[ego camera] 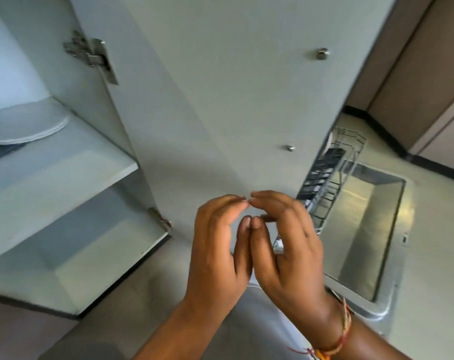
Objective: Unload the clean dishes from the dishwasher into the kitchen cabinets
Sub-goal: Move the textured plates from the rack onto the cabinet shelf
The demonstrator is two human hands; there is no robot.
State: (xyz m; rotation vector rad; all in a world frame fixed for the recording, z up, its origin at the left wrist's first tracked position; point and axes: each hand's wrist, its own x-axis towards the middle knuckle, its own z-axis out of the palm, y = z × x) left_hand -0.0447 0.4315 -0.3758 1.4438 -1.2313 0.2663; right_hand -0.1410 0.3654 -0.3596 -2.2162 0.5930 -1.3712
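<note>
the plates (25, 126) already stacked on the cabinet shelf (64, 172) could get chipped if the next dish is set down hard, and a carried dish could strike the open cabinet door (220, 100). left hand (218, 250) and right hand (285, 242) touch fingertip to fingertip, loosely curved, holding nothing i can see. the dishwasher rack (324, 178) lies to their right and lower, well apart.

A black skirting strip (439, 168) runs along the foot of the brown wall panels (415, 74) that rise just above it, pale glossy floor (433, 229) spreads just below it, and a flat grey surface (132, 307) lies far to its lower left.
</note>
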